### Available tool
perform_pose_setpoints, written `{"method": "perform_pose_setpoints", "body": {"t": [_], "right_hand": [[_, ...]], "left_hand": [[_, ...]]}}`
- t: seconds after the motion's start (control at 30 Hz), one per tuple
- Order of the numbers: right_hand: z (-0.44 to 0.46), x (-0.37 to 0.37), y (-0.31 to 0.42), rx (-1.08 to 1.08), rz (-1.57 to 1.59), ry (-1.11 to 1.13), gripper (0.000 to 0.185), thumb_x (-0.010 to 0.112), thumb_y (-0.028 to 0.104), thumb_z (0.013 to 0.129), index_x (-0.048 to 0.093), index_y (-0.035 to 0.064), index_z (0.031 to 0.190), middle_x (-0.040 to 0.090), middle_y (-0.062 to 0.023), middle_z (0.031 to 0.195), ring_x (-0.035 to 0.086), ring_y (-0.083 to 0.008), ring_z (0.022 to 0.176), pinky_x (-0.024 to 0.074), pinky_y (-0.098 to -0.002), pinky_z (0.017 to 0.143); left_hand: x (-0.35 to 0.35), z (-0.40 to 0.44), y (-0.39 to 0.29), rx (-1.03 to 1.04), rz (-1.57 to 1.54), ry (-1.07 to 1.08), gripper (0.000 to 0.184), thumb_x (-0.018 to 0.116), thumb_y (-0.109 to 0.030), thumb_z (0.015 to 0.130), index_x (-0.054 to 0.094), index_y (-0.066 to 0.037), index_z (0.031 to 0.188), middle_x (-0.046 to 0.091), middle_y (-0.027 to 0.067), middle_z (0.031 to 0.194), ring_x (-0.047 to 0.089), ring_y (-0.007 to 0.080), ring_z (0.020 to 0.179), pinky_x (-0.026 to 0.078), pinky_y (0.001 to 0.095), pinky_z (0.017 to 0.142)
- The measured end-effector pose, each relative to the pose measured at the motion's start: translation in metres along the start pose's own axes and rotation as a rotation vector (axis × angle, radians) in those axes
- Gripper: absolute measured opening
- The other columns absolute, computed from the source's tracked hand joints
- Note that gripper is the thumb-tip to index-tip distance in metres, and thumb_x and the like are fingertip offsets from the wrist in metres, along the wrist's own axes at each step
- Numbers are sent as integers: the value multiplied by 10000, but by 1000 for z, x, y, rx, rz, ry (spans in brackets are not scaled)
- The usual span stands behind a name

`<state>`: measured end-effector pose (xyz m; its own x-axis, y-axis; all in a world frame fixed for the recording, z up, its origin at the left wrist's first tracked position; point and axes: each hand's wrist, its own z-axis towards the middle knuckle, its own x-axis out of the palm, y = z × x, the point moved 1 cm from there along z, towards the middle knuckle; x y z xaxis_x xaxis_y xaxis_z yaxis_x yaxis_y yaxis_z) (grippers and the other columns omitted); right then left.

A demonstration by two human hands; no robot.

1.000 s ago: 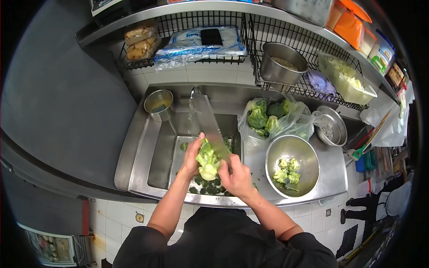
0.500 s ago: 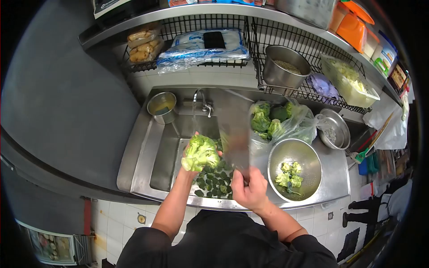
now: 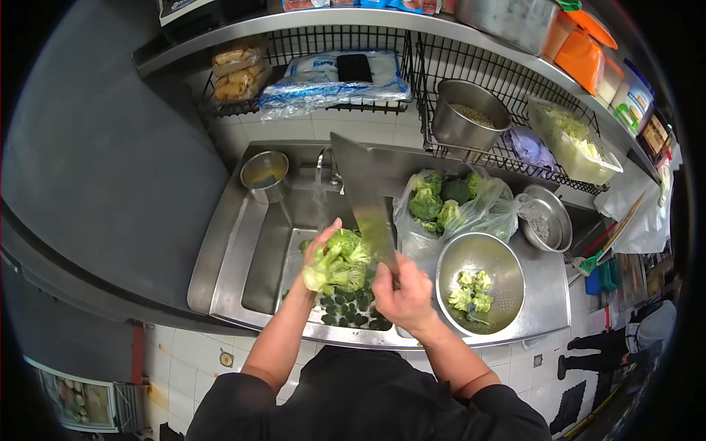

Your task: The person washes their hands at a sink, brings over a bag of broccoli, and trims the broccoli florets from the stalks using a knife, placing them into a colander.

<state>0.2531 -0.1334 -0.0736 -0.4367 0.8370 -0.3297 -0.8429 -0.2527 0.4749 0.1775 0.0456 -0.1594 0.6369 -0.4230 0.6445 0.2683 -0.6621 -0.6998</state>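
Note:
My left hand (image 3: 315,257) holds a head of broccoli (image 3: 340,261) above the sink (image 3: 257,272), its pale stem toward the lower left. A wide knife (image 3: 364,195) is gripped in my right hand (image 3: 404,294), its blade pointing up and away, just right of the broccoli. Whether the blade touches it I cannot tell. Many dark green pieces (image 3: 353,309) lie at the sink's bottom. Water runs from the faucet (image 3: 326,158). To the right, a perforated steel bowl (image 3: 507,283) holds several small florets (image 3: 471,294).
Behind the bowl sits a plastic bag of broccoli (image 3: 441,198), beside a smaller metal bowl (image 3: 559,213). A metal pot (image 3: 266,176) stands at the back left corner. Wire racks (image 3: 471,66) hang above. Another person (image 3: 625,339) stands at the far right.
Since half a second ago, the knife has swung left toward the broccoli, and my right hand has shifted slightly up. The broccoli has turned and moved slightly right in my left hand.

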Motion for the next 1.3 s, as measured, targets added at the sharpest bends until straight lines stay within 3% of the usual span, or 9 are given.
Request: {"method": "perform_pose_setpoints", "body": {"t": [0.13, 0.17, 0.3, 0.47, 0.67, 0.93, 1.13, 1.2, 1.3], "right_hand": [[-2, -19, 26, -54, 106, -86, 258, 672, -39, 803, 588, -68, 1045, 575, -86, 611, 555, -200, 434, 460, -342, 439], [5, -23, 36, -43, 115, -26, 268, 674, -16, 806, 581, -59, 1054, 598, -99, 652, 593, -229, 474, 479, -357, 454], [-12, 12, 2, 71, -15, 345, 254, 663, 43, 820, 569, -12, 1049, 655, -146, 784, 651, -311, 584, 510, -399, 488], [-17, 6, -10, 152, -77, 265, 219, 650, 24, 842, 573, -12, 1044, 643, -155, 728, 643, -316, 551, 507, -411, 492], [0, -23, 9, 9, -49, 14, 243, 654, -31, 803, 588, -43, 1036, 600, -124, 647, 603, -274, 489, 480, -379, 471], [-24, 20, -17, 162, -11, 268, 225, 653, 35, 845, 573, -19, 1048, 614, -149, 646, 629, -319, 531, 490, -418, 478], [-37, 20, -20, 105, -19, 230, 229, 648, 24, 837, 568, -22, 1046, 618, -151, 666, 628, -319, 542, 495, -414, 490], [-41, 20, -21, 5, 9, 142, 263, 657, 1, 804, 567, -44, 1047, 611, -150, 685, 615, -311, 544, 500, -401, 503], [-50, 30, -33, -149, -11, 73, 363, 689, -9, 726, 570, -67, 1065, 606, -143, 757, 611, -298, 589, 511, -385, 529]], "left_hand": [[4, -1, -15, 256, 462, -21, 464, 686, -515, 885, 650, -58, 959, 649, 26, 801, 612, 122, 642, 526, 287, 646], [-10, 20, -12, 62, 509, -9, 515, 671, -561, 874, 661, -48, 917, 649, 26, 799, 608, 121, 665, 506, 293, 651], [12, 8, -24, 86, 629, 164, 512, 644, -543, 897, 655, -53, 748, 605, -4, 687, 566, 103, 618, 433, 269, 570], [-7, 23, -14, 175, 736, 108, 545, 595, -536, 931, 682, -22, 773, 640, 20, 681, 586, 103, 595, 458, 270, 567], [6, 16, -18, 144, 524, 194, 634, 490, -542, 983, 711, 38, 853, 702, 70, 740, 636, 123, 618, 511, 261, 622], [-10, 33, 0, 49, 542, 287, 540, 524, -540, 984, 711, -35, 949, 689, 42, 909, 628, 110, 866, 494, 269, 790], [5, 23, -11, 28, 513, 429, 702, 298, -545, 1006, 690, 33, 1081, 706, 149, 1000, 652, 213, 957, 510, 328, 891], [8, 13, -18, -22, 73, 668, 798, 280, -626, 988, 614, 70, 1189, 687, 213, 1088, 656, 269, 1036, 520, 395, 935], [8, -5, 18, -9, -349, 547, 837, 325, -712, 955, 568, 42, 1225, 623, 234, 1215, 641, 348, 1079, 503, 487, 998]]}}
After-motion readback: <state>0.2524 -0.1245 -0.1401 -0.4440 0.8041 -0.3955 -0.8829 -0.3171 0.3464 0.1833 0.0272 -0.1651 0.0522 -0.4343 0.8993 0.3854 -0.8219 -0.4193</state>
